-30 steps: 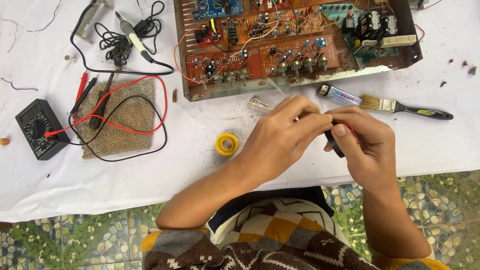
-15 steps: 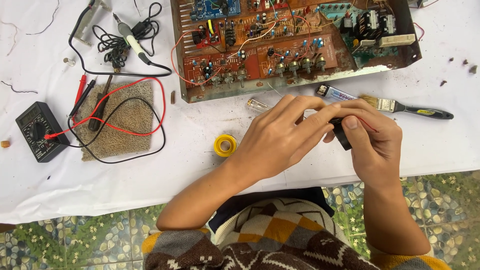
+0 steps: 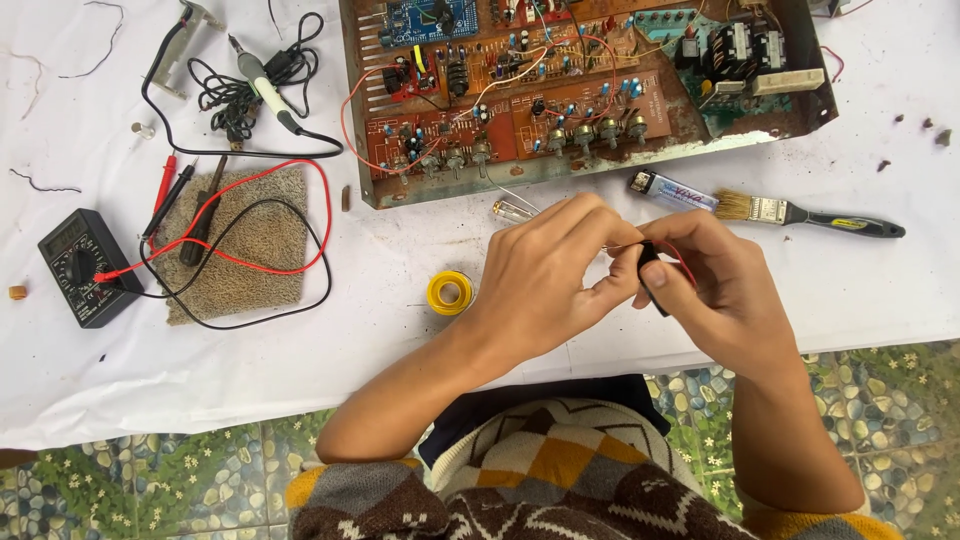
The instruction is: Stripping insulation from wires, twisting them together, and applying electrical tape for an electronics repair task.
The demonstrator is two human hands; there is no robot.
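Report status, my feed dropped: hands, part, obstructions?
Left hand and right hand together pinch small black part with red wire. Nothing in the way.

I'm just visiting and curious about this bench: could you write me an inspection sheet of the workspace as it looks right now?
Surface: table under a white cloth, with dark crumbs at the right.
Job's things: small black part with a red wire, pinched between both hands.
Clutter: open rusty circuit board chassis, yellow tape roll, paintbrush, battery, multimeter, brown mat.
Grippers: left hand and right hand meet over the table's front edge, fingers closed on the part.
Cables: red and black probe leads loop over the mat; a black cord lies coiled behind.
Surroundings: pebble-patterned floor below.
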